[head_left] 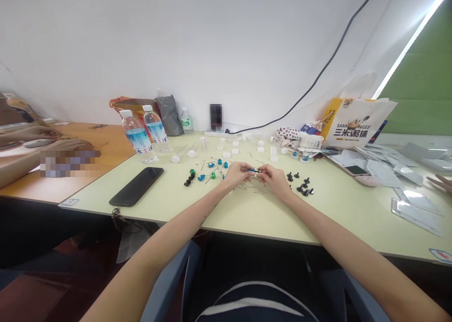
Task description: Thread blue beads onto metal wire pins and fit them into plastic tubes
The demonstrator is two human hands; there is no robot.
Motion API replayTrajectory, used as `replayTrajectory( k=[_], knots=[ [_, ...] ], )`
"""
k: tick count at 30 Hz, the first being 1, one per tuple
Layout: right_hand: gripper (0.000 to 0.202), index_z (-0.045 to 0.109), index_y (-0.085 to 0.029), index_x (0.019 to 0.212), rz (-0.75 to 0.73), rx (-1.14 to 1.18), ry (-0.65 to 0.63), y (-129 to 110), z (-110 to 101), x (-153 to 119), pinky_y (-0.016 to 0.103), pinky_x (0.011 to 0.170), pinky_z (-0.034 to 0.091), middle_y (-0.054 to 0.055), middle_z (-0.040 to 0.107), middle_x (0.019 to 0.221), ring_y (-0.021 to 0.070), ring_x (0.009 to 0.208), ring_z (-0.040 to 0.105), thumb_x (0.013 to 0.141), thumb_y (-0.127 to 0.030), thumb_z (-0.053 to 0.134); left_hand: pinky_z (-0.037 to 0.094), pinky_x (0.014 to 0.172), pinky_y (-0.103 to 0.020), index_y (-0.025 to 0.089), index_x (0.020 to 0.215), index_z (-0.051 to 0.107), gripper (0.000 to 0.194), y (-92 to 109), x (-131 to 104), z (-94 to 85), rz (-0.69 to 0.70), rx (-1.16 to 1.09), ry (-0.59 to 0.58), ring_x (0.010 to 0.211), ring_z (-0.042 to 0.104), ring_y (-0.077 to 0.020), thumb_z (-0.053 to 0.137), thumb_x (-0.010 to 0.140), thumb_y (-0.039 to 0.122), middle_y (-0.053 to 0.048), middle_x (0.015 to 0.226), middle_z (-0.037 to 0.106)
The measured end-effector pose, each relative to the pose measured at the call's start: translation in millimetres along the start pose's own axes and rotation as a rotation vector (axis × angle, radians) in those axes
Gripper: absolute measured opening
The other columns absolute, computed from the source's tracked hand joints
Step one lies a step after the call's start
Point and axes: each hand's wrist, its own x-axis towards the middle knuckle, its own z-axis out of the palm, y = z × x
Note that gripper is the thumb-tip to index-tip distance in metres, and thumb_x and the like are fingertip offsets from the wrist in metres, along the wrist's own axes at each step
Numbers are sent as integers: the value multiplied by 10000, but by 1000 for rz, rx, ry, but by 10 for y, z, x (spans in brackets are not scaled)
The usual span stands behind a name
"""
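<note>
Over the table's middle, my left hand pinches a small blue piece between thumb and fingertips. Close beside it, my right hand is closed on a small black piece. The two pieces meet end to end; whether they are joined I cannot tell. Left of my hands lie several blue pieces, green pieces and black knobs among thin metal rods. Several black pieces with flat round bases lie right of my right hand.
A phone and two water bottles stand or lie at the left. White caps and clear tubes are scattered behind my hands. At the right are a paper bag and clear plastic cases. Other people's hands show at both sides.
</note>
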Motion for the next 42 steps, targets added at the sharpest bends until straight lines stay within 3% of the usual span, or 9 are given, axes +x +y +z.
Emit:
replayTrajectory(
  k=[8, 14, 22, 42],
  knots=[
    [216, 582, -196, 917, -27, -54, 5, -22, -11, 4, 275, 547, 505, 8, 627, 660, 143, 547, 597, 805, -366, 511, 438, 468, -192, 81, 818, 631, 213, -31, 30, -26, 23, -19, -4, 495, 583, -103, 705, 652, 191, -32, 603, 624],
    [293, 523, -214, 1053, -78, -56, 24, -41, -8, 13, 275, 582, 495, 3, 625, 736, 138, 590, 598, 776, -306, 552, 439, 463, -192, 76, 839, 637, 223, -30, 44, -22, 42, -30, 0, 486, 582, -101, 700, 661, 194, -47, 634, 639],
    [167, 541, -209, 915, -71, -7, 42, -18, 5, 13, 297, 601, 521, 6, 623, 720, 147, 600, 610, 769, -290, 543, 429, 454, -180, 78, 836, 639, 242, 3, 31, -9, 18, -25, 3, 482, 580, -93, 721, 641, 196, -46, 635, 638],
    [178, 556, -201, 892, -22, 8, 36, 4, 13, 5, 284, 565, 520, 2, 620, 684, 143, 562, 608, 777, -338, 549, 440, 475, -197, 80, 841, 631, 243, -34, 27, -13, 25, 6, -5, 498, 585, -104, 711, 653, 212, -49, 632, 636]
  ],
)
